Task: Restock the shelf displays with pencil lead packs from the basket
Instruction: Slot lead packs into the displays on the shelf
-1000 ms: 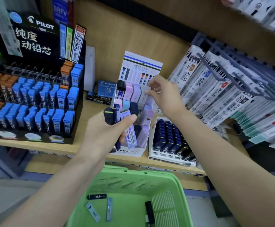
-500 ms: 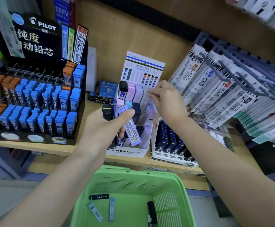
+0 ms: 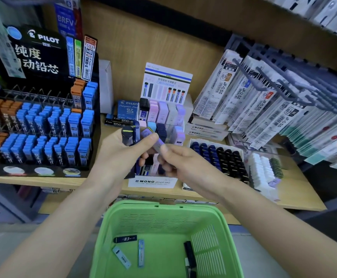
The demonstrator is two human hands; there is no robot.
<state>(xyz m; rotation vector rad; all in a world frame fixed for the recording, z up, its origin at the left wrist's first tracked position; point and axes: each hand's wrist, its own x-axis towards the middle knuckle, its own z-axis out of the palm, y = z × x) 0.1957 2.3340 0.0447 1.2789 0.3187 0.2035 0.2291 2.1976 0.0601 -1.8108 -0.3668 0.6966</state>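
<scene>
left hand (image 3: 121, 155) grips a small fan of pencil lead packs (image 3: 138, 135): a dark translucent pack with a black cap and yellow-green band (image 3: 127, 135), a blue pack (image 3: 137, 129) behind it, and a slim lilac plastic lead pack (image 3: 153, 140) pressed under the thumb. right hand (image 3: 185, 163), which half a second ago reached to the upper row of the white tiered mono display (image 3: 152, 182), has drawn back to meet the left; its thumb and curled fingers now pinch the lower end of the lilac pack. both hands hover in front of the display's middle rows of pink, lilac and navy packs. to the left stands the black pilot display rack (image 3: 43, 121), filled with blue and orange packs, on the light wooden shelf (image 3: 33, 179). below, the green perforated plastic basket (image 3: 163, 215) holds, as before, a black pack marked 0.3 (image 3: 125, 239) and three other loose packs (image 3: 141, 252).
</scene>
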